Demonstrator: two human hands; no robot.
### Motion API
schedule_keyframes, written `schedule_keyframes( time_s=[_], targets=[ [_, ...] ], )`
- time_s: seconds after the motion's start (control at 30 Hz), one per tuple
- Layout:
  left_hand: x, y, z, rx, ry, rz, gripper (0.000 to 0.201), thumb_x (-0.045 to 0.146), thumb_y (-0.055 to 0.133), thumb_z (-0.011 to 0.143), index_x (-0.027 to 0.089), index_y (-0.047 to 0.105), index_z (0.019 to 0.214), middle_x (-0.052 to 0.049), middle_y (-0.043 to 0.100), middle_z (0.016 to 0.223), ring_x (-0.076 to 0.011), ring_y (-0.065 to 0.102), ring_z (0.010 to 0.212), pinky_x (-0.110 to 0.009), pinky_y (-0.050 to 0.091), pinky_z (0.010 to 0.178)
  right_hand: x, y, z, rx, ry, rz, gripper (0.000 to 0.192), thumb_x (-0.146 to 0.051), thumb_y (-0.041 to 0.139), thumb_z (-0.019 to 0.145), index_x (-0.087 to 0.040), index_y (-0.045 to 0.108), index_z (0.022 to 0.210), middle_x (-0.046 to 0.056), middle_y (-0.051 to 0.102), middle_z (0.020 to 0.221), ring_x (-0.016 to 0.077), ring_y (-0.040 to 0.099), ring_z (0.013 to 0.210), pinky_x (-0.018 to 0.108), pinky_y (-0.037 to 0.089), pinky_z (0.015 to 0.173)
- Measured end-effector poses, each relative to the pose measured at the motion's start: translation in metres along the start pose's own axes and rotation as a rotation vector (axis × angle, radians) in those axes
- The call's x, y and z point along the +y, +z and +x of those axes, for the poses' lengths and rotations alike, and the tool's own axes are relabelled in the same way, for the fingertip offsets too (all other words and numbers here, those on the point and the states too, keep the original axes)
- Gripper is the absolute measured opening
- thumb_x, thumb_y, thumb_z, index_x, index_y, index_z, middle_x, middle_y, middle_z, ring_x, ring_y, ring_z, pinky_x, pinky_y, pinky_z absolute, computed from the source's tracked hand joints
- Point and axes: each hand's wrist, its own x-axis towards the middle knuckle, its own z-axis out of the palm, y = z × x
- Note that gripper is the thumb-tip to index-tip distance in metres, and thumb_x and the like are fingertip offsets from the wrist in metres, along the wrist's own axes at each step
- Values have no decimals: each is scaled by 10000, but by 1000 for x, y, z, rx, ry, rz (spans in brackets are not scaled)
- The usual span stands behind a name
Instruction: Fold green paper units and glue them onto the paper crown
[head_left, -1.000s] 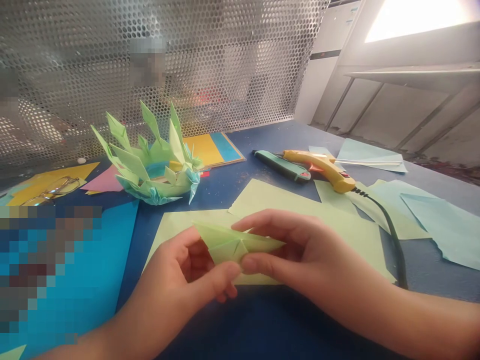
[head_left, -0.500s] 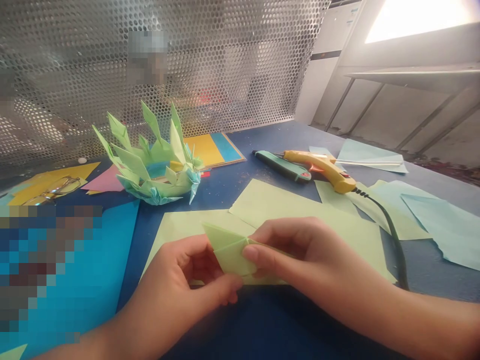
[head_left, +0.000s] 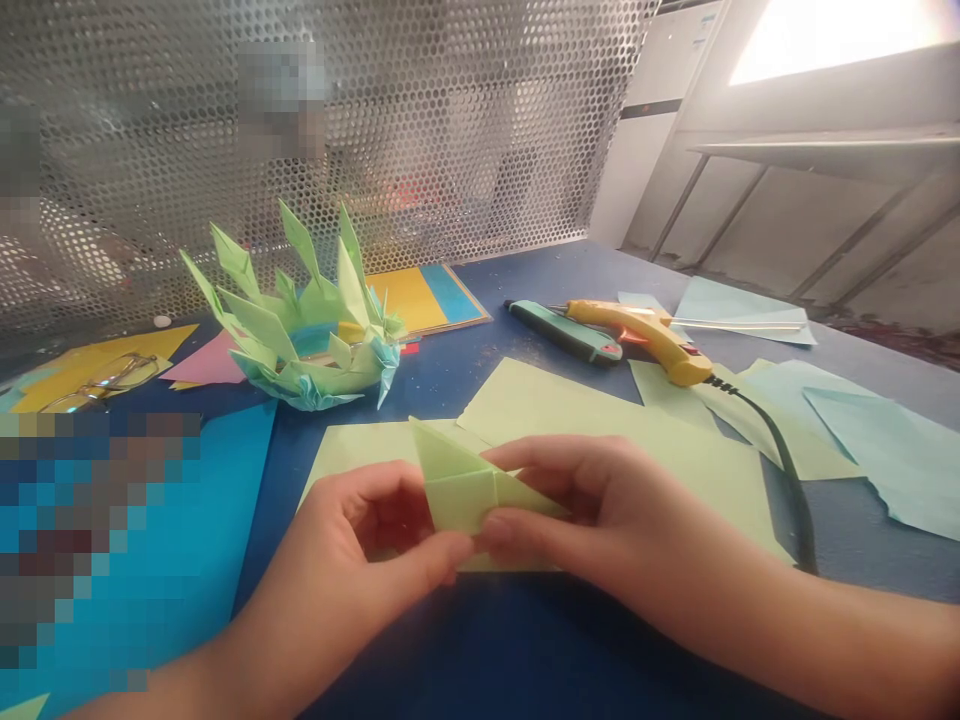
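A small folded light green paper piece [head_left: 459, 486] is held just above the blue table, low in the middle of the view. My left hand [head_left: 360, 565] pinches its lower left edge with thumb and fingers. My right hand [head_left: 600, 510] grips its right side, thumb under and fingers over. Its pointed tip stands up to the left. Flat light green sheets [head_left: 600, 420] lie on the table right behind my hands.
A ring of green and blue folded paper spikes [head_left: 300, 330] stands at the back left. A yellow glue gun [head_left: 645, 335] with a black cord and a green knife [head_left: 562, 330] lie at the back right. Pale blue sheets [head_left: 885, 450] lie right, glasses [head_left: 97, 380] far left.
The folded piece has been turned and refolded between my fingers: a second ago it lay long and flat, now its point stands up on the left. Both hands kept hold of it.
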Motion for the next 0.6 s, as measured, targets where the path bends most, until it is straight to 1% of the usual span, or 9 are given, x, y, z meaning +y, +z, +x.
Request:
schedule_keyframes(
  time_s=[0.1, 0.17, 0.27, 0.33, 0.4, 0.47, 0.5, 0.6],
  targets=[
    [-1, -1, 0, -27, 7, -34, 138, 165, 837, 730, 267, 819, 820, 44, 816, 779, -129, 751, 756, -147, 583, 715, 0, 1, 0, -8, 3, 40, 343, -210, 876, 673, -180, 722, 977, -44, 784, 732, 132, 752, 766, 185, 599, 733],
    [0, 0, 1, -33, 9, -28, 131, 176, 839, 734, 271, 820, 821, 42, 817, 787, -131, 755, 775, -149, 583, 738, 0, 2, 0, -1, 0, 53, 356, -220, 875, 672, -175, 719, 988, -48, 774, 704, 128, 750, 751, 184, 605, 730],
    [1, 1, 1, -31, 8, -38, 144, 142, 849, 705, 269, 817, 765, 71, 757, 637, -93, 722, 671, -85, 546, 623, -1, 3, -1, 4, 7, 31, 320, -216, 877, 664, -164, 723, 940, -32, 774, 704, 129, 741, 724, 183, 602, 708],
    [2, 1, 2, -14, 11, -28, 174, 103, 847, 685, 266, 818, 738, 89, 698, 551, -58, 662, 576, -50, 504, 551, -2, 2, -1, 5, 24, -9, 320, -204, 885, 646, -156, 720, 916, -15, 776, 714, 144, 738, 731, 192, 597, 699],
    [2, 0, 2, 3, 20, -8, 184, 87, 844, 676, 262, 821, 728, 96, 670, 519, -35, 592, 508, -37, 475, 512, -3, 1, -1, 2, 23, -75, 294, -217, 881, 651, -151, 716, 885, 3, 774, 731, 163, 735, 746, 206, 586, 688],
    [1, 0, 3, -1, 30, 7, 175, 96, 839, 684, 260, 823, 744, 92, 679, 531, -32, 576, 498, -40, 465, 506, -2, -1, -1, -25, -15, -152, 212, -259, 844, 708, -153, 714, 839, 19, 772, 761, 185, 733, 779, 225, 575, 695],
    [0, 0, 3, -4, 32, 16, 160, 109, 836, 694, 257, 822, 753, 84, 702, 560, -39, 595, 519, -46, 467, 510, -2, -1, -1, -40, -40, -187, 176, -275, 818, 741, -156, 714, 820, 22, 768, 772, 192, 731, 794, 233, 570, 701],
    [-2, -1, 2, -7, 19, 57, 64, 183, 819, 743, 243, 811, 764, 46, 772, 681, -87, 676, 641, -94, 519, 592, 0, -2, 1, -42, -90, -281, 113, -272, 755, 804, -165, 722, 806, 11, 751, 760, 194, 725, 791, 238, 555, 691]
  ],
)
